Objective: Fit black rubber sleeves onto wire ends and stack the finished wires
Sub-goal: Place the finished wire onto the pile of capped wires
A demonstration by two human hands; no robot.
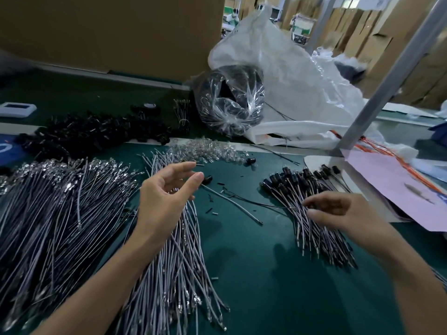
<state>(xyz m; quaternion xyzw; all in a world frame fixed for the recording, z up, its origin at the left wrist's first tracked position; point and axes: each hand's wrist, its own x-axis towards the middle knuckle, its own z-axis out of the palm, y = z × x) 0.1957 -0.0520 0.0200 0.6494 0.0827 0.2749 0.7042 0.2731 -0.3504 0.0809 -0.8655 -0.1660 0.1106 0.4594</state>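
Green matting [254,281] covers the bench, and the stock is laid out on it by stage so that each reach is short. The heap of black rubber sleeves [92,134] lies at the far left. The bare grey wires [179,257] fan out in the middle under the left hand [164,194]. The finished wires [312,187] lie to the right with their sleeved ends all pointing away — laying every piece the same way makes a neat stack.

The left hand hovers with its fingers relaxed and spread, holding nothing. A loose sleeve [207,179] lies on the mat just beyond its fingertips, and the hand looks poised to take either that or a fresh wire.

The right hand [338,211] reaches onto the tail end of the finished stack, thumb and fingers drawn toward each other over the strands. It is blurred, so I cannot tell whether it pinches a wire or merely touches the pile. My guess is that a sleeved wire is being laid down there — the stacking step.
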